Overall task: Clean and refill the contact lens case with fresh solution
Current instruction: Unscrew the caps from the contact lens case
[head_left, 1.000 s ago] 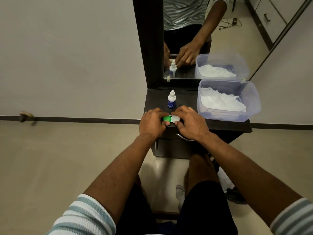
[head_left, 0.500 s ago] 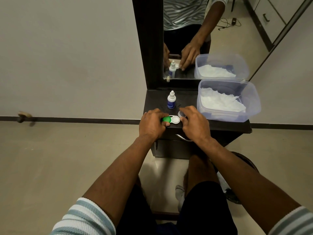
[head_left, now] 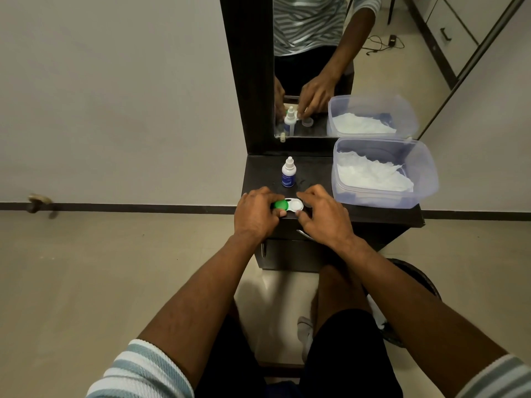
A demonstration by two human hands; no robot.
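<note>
Left hand (head_left: 255, 215) grips the lens case's (head_left: 288, 205) green cap (head_left: 280, 205), right hand (head_left: 323, 215) loosely curled just beside, holding nothing; bottle (head_left: 288, 175) label unreadable.

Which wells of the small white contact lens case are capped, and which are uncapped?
On the small white contact lens case, the left well wears its green cap, gripped by the left hand; the right well lies uncapped, showing its white hollow.
</note>
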